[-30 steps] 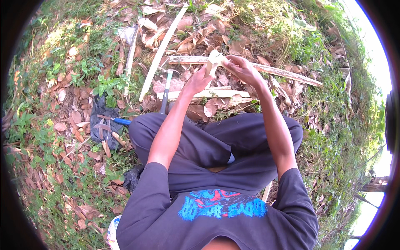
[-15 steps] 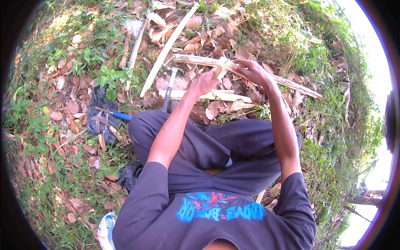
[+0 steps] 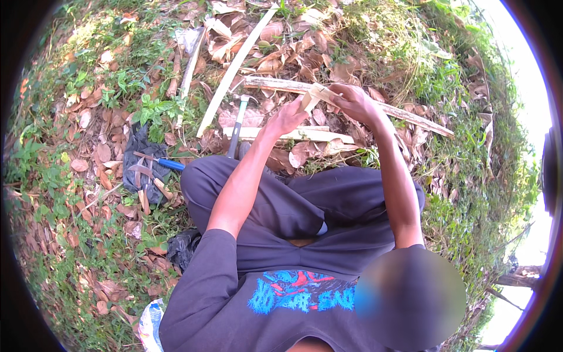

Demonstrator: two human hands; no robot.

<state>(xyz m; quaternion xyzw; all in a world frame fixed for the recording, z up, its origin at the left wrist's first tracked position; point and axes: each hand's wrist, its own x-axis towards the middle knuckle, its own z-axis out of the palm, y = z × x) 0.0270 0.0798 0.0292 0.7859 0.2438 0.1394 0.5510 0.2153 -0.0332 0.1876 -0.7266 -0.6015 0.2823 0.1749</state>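
Observation:
Out past my crossed legs, two short pale wood pieces meet at an angle. My left hand [image 3: 287, 118] is closed round the lower end of one wood piece [image 3: 309, 102]. The other wood piece [image 3: 323, 93] slants from their meeting point into the fingers of my right hand [image 3: 355, 102], which pinch it. I cannot tell whether the two are fastened together. Just left of my left hand lies a claw hammer [image 3: 238, 120], its head away from me. Beyond my hands, a long rough wood strip [image 3: 416, 120] rests on the leaves.
A pale wood strip [image 3: 237, 67] and a weathered strip [image 3: 192, 67] lie far left. Nearer are flat wood pieces [image 3: 316, 136]. On a black plastic bag [image 3: 136, 146] sit a blue-handled tool [image 3: 170, 163] and curved blades with wooden handles. A blurred patch covers the lower right.
The held wood pieces have turned slightly, so the angle between them shows more openly. My right hand has shifted a little. A blurred round patch now covers part of my right sleeve.

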